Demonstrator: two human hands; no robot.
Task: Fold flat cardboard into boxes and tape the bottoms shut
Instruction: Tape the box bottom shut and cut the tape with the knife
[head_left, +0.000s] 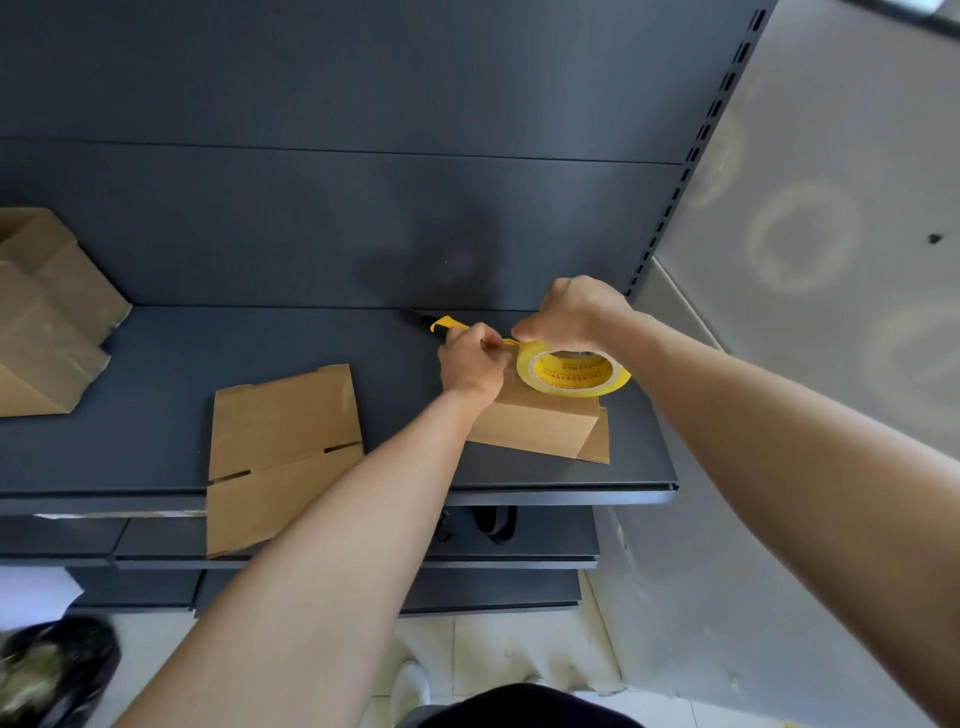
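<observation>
1. Standing at dark shelf (156, 395), w/ small folded box (535, 426) on it, toward shelf's right end. One flap sticking out at box's front right corner.
2. Gripping tape roll (574, 371) w/ right hand (569, 312), fingers curled over roll's far rim from above. Roll sits on box top, yellow printed core showing.
3. Pinching loose tape end w/ left hand (470, 364), thumb & fingertips closed tight on it, over box's left top edge.
4. Short strip of tape stretched btw both hands, just above box.
5. Yellow-black cutter (441, 325) lying behind box, partly hidden by left hand.
6. Flat cardboard (283, 436) left of box, near but apart, front part hanging past shelf edge.
7. Made-up boxes (47, 312) stacked well left of box.
8. Black bag (52, 670) on floor, well left of & below box, too blurred for detail.
</observation>
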